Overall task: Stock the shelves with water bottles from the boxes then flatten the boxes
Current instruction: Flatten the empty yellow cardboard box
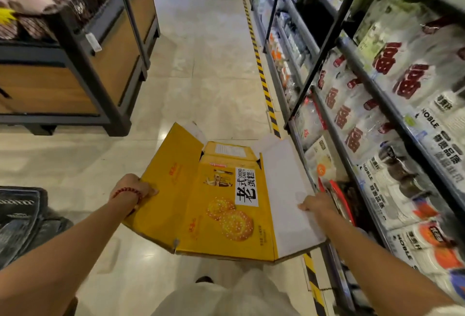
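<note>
From the head camera, a yellow cardboard box [221,205], printed with round cakes and a white label, is opened out nearly flat, its white inner flap to the right. It hangs in the air above the tiled floor [206,69], beside the shelves [372,104]. The left hand [136,188] grips its left edge; the right hand [315,203] pinches the white flap's edge.

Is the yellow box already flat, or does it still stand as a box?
Flat: the yellow box lies as one sheet, flaps spread.
</note>
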Demonstrator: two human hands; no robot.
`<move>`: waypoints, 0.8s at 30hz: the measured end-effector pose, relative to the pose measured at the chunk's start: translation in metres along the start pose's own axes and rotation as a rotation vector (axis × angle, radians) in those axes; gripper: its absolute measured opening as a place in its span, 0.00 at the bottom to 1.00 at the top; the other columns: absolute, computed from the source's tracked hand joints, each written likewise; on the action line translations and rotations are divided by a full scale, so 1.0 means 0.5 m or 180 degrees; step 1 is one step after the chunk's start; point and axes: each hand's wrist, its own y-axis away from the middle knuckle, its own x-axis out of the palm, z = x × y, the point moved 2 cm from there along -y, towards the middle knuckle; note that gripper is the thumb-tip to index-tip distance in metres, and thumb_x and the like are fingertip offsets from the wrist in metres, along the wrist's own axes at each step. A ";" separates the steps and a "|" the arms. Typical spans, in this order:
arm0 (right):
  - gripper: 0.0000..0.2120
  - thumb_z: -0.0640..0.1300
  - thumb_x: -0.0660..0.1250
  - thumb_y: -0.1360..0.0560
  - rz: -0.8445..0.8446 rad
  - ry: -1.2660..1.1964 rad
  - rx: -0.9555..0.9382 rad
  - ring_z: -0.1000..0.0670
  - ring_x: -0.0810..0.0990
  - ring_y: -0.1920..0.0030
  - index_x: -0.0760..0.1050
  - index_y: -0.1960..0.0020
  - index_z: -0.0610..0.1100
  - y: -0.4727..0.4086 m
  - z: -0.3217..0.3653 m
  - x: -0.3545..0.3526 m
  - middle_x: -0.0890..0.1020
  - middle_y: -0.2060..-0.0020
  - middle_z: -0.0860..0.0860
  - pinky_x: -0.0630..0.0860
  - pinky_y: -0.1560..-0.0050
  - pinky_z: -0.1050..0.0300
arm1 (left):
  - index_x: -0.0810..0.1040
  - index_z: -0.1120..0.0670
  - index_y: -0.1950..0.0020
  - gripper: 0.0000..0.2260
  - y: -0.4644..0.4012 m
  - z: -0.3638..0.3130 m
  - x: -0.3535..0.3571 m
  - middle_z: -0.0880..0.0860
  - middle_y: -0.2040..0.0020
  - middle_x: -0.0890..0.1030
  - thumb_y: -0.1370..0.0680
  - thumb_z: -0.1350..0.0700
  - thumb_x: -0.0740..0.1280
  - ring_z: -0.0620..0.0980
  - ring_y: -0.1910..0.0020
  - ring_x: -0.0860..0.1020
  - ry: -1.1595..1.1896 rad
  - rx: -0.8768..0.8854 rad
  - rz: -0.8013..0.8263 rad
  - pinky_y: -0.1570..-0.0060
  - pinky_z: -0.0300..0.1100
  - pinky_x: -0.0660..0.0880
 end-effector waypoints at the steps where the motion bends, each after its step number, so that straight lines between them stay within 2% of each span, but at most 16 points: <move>1: 0.29 0.36 0.71 0.30 0.0008 -0.0009 0.0027 0.36 0.75 0.41 0.66 0.32 0.31 -0.011 0.024 0.000 0.74 0.38 0.36 0.72 0.40 0.46 | 0.73 0.61 0.55 0.15 -0.021 -0.020 -0.007 0.60 0.57 0.78 0.29 0.52 0.74 0.58 0.62 0.74 0.0032 0.0016 -0.0004 0.56 0.50 0.73; 3: 0.29 0.36 0.70 0.28 0.0009 0.0053 0.0053 0.36 0.72 0.38 0.64 0.31 0.31 -0.046 0.074 0.001 0.72 0.36 0.37 0.70 0.44 0.52 | 0.71 0.60 0.51 0.16 -0.066 -0.062 -0.015 0.59 0.55 0.75 0.28 0.52 0.73 0.58 0.58 0.73 0.0063 0.0036 0.0013 0.53 0.52 0.72; 6: 0.30 0.38 0.68 0.25 -0.0017 0.0184 0.0029 0.36 0.69 0.34 0.60 0.28 0.32 -0.113 0.150 -0.001 0.68 0.32 0.37 0.69 0.43 0.50 | 0.70 0.59 0.49 0.16 -0.134 -0.130 -0.015 0.60 0.53 0.74 0.27 0.52 0.73 0.59 0.55 0.73 0.0097 0.0004 0.0058 0.49 0.53 0.71; 10: 0.26 0.40 0.69 0.26 -0.0019 0.0380 -0.0028 0.38 0.73 0.38 0.66 0.32 0.31 -0.240 0.264 -0.012 0.75 0.40 0.38 0.71 0.49 0.53 | 0.71 0.60 0.48 0.17 -0.237 -0.220 -0.004 0.61 0.52 0.76 0.28 0.51 0.73 0.60 0.54 0.74 0.0122 -0.0091 0.0022 0.46 0.54 0.73; 12: 0.26 0.40 0.69 0.26 0.0023 0.0431 0.0007 0.38 0.74 0.39 0.66 0.32 0.32 -0.296 0.322 -0.020 0.74 0.38 0.37 0.69 0.52 0.55 | 0.73 0.61 0.48 0.18 -0.283 -0.272 -0.005 0.61 0.53 0.77 0.28 0.50 0.73 0.60 0.55 0.74 0.0072 -0.0157 -0.0039 0.46 0.55 0.74; 17: 0.28 0.39 0.71 0.29 0.0169 0.0273 -0.0113 0.37 0.74 0.40 0.67 0.33 0.31 -0.438 0.479 -0.061 0.74 0.38 0.37 0.72 0.44 0.51 | 0.74 0.61 0.52 0.16 -0.386 -0.424 -0.007 0.62 0.54 0.77 0.28 0.52 0.73 0.60 0.56 0.74 0.0069 -0.0232 -0.0118 0.54 0.53 0.73; 21: 0.31 0.37 0.71 0.28 0.0261 0.0303 -0.0200 0.36 0.71 0.37 0.61 0.30 0.31 -0.527 0.610 -0.080 0.71 0.34 0.37 0.71 0.40 0.48 | 0.73 0.61 0.53 0.15 -0.471 -0.526 -0.013 0.61 0.53 0.77 0.27 0.52 0.73 0.60 0.55 0.74 0.0123 -0.0265 -0.0119 0.53 0.53 0.72; 24: 0.29 0.38 0.71 0.28 0.0212 0.0413 -0.0154 0.36 0.73 0.38 0.65 0.32 0.31 -0.599 0.689 -0.084 0.72 0.35 0.37 0.72 0.39 0.47 | 0.73 0.61 0.53 0.15 -0.549 -0.591 -0.016 0.62 0.53 0.77 0.27 0.52 0.72 0.61 0.54 0.75 0.0153 -0.0281 -0.0067 0.50 0.54 0.74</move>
